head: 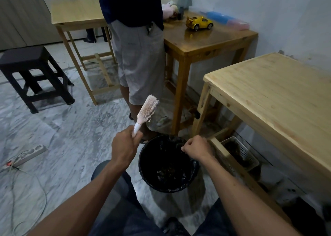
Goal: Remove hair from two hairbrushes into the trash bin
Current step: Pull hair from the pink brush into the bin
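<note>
**One brush looks clean, hand over the bin**

We see the left hand point(123, 147) wrapped tight round the handle of the pink-white hairbrush point(147, 110), held upright just left of the trash bin point(143, 165). Bristles look bare; we can't spot any hair in them. The right hand point(196, 148) hovers over the bin's far rim, fingers curled and fingertips pinched together. Whether a strand sits between them is too fine to tell; our guess is it's dropping hair.

The bin stands on the floor between our knees, black liner in, dark clumps at the bottom, probably hair.

Progress: we judge this brush done or nearly done. A second brush isn't in view, so we can't say whether it's been cleaned or is left to do.

Writing: none readable. No brand shows on the brush, the bin, or the yellow toy car point(199, 22) on the far table point(215, 42). Another person point(138, 56) stands beside that table.
</note>
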